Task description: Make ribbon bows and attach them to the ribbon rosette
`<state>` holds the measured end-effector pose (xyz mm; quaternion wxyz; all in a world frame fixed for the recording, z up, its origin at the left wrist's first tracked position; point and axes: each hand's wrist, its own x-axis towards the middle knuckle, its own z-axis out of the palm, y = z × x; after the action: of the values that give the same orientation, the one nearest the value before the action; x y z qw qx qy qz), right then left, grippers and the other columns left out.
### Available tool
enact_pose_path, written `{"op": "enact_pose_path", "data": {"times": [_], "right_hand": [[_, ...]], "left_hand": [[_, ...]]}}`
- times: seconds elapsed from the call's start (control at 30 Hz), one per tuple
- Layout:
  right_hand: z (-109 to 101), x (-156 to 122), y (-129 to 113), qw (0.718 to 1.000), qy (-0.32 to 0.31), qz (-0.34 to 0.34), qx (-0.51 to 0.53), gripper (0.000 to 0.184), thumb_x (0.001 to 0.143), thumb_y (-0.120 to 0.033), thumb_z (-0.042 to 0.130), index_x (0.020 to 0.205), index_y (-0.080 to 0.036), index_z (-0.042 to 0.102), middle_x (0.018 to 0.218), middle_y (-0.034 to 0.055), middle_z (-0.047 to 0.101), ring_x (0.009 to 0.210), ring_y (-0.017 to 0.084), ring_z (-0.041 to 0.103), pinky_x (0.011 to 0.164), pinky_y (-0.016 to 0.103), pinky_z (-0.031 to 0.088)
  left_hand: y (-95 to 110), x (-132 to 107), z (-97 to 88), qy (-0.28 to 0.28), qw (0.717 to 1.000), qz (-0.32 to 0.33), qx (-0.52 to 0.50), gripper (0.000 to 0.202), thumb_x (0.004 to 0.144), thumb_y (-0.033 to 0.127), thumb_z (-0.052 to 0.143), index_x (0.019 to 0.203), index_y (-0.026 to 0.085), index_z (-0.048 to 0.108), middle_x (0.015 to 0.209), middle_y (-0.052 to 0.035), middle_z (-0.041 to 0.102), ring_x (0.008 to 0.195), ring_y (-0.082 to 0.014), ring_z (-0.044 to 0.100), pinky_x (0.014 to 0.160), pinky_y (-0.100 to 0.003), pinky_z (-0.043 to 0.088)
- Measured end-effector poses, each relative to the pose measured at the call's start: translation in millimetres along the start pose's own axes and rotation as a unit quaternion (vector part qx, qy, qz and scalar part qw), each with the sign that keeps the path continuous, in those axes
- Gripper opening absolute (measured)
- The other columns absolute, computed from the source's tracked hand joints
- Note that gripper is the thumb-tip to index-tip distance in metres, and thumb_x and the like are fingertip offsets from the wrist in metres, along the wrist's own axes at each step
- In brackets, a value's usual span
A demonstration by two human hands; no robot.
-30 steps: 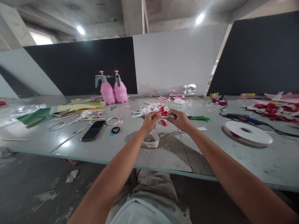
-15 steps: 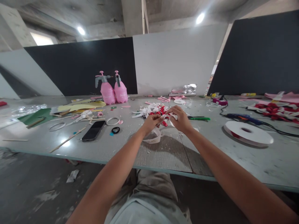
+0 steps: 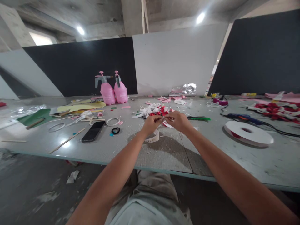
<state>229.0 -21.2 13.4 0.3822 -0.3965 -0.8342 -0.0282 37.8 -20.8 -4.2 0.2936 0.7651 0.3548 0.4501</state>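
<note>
Both my hands meet above the grey table (image 3: 164, 153), fingertips pinched together. My left hand (image 3: 151, 124) and my right hand (image 3: 178, 120) grip a strip of white ribbon (image 3: 153, 137) that loops down to the table below my left hand, with dark lettering on it. Just beyond the fingers lies a heap of red and white ribbon pieces (image 3: 153, 110). Between the fingertips a small red and white bit shows.
A black phone (image 3: 93, 131), a black ring (image 3: 115, 130) and white rings lie to the left. Two pink spray bottles (image 3: 113, 89) stand at the back. Green-handled scissors (image 3: 199, 118), a white ribbon reel (image 3: 248, 133), a glue gun (image 3: 241, 117) and red-white ribbon work (image 3: 276, 110) lie right.
My hands drew closer together, the right hand turning over the ribbon and back. The ribbon loop under my left hand rose a little and shortened.
</note>
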Motion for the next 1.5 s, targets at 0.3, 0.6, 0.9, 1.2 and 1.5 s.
{"op": "enact_pose_path", "data": {"times": [0.3, 0.6, 0.9, 1.2, 1.5], "right_hand": [[11, 3, -12, 0.979, -0.09, -0.001, -0.182, 0.02, 0.086, -0.019, 0.051, 0.083, -0.015, 0.07, 0.086, 0.0115, 0.071, 0.082, 0.021, 0.062, 0.069, 0.028, 0.036], [14, 4, -1, 0.997, -0.041, 0.062, -0.034, 0.016, 0.075, -0.017, 0.055, 0.064, -0.016, 0.067, 0.061, 0.0027, 0.064, 0.057, 0.013, 0.051, 0.057, 0.025, 0.031], [8, -1, 2, 0.987, 0.078, 0.068, 0.12, 0.021, 0.08, -0.028, 0.06, 0.09, -0.016, 0.075, 0.08, 0.0058, 0.071, 0.067, 0.016, 0.06, 0.066, 0.027, 0.044], [5, 3, -8, 0.998, -0.024, 0.001, -0.064, 0.018, 0.083, -0.018, 0.056, 0.087, -0.017, 0.074, 0.082, 0.0074, 0.072, 0.076, 0.019, 0.063, 0.072, 0.027, 0.043], [8, 4, -10, 0.998, -0.021, 0.031, -0.045, 0.013, 0.076, -0.017, 0.058, 0.079, -0.017, 0.071, 0.077, 0.0067, 0.069, 0.073, 0.018, 0.06, 0.07, 0.026, 0.041]], "left_hand": [[-8, 1, 4.4, 0.006, 0.996, 0.038, 0.076, 0.031, 0.09, 0.035, 0.053, 0.083, 0.013, 0.073, 0.074, -0.0039, 0.068, 0.068, -0.0126, 0.055, 0.064, -0.023, 0.037], [-13, 1, 5.0, 0.009, 0.995, 0.058, 0.086, 0.029, 0.09, 0.036, 0.054, 0.084, 0.014, 0.073, 0.076, -0.0028, 0.066, 0.07, -0.0121, 0.055, 0.065, -0.023, 0.037], [-4, 0, 0.7, 0.03, 0.997, 0.018, 0.062, 0.04, 0.089, 0.048, 0.053, 0.092, 0.014, 0.074, 0.076, -0.0037, 0.067, 0.065, -0.0123, 0.051, 0.062, -0.024, 0.036], [-8, 0, 4.7, 0.039, 0.997, 0.016, 0.064, 0.036, 0.088, 0.044, 0.056, 0.088, 0.014, 0.075, 0.073, -0.0037, 0.068, 0.066, -0.0127, 0.054, 0.062, -0.023, 0.038], [-9, 0, 5.4, 0.032, 0.996, 0.033, 0.082, 0.037, 0.089, 0.044, 0.055, 0.086, 0.014, 0.076, 0.074, -0.0038, 0.069, 0.067, -0.0129, 0.056, 0.063, -0.023, 0.038]]}}
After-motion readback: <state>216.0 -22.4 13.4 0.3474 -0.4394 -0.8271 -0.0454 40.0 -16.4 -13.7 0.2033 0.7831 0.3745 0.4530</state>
